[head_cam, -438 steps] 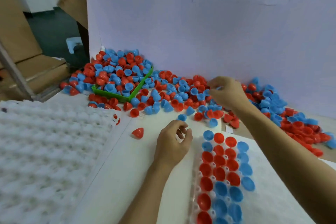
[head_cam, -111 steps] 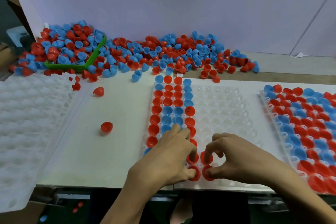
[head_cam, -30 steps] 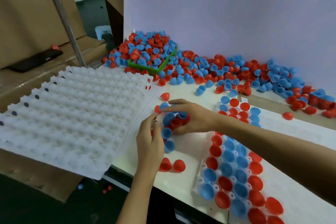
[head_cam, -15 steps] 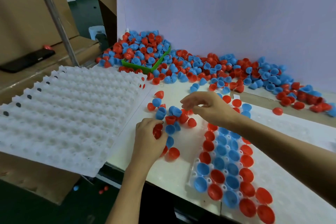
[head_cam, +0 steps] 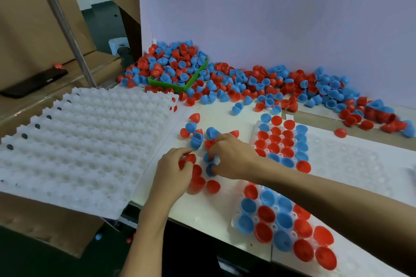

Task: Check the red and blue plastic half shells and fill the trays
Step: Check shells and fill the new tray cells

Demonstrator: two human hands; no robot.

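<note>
White worktop (head_cam: 227,207) | lilac backboard (head_cam: 292,18) | left hand (head_cam: 171,175) grips red shells (head_cam: 191,159) | right hand (head_cam: 231,157) pinches blue shell (head_cam: 210,168)

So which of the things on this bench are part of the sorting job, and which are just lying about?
Part of the job:
- small heap of shells under the left hand and right hand
- clear tray, partly filled
- big pile of shells along the wall
- green bin
- white trays

Lying about:
- black phone
- cardboard boxes
- shells on the floor
</note>
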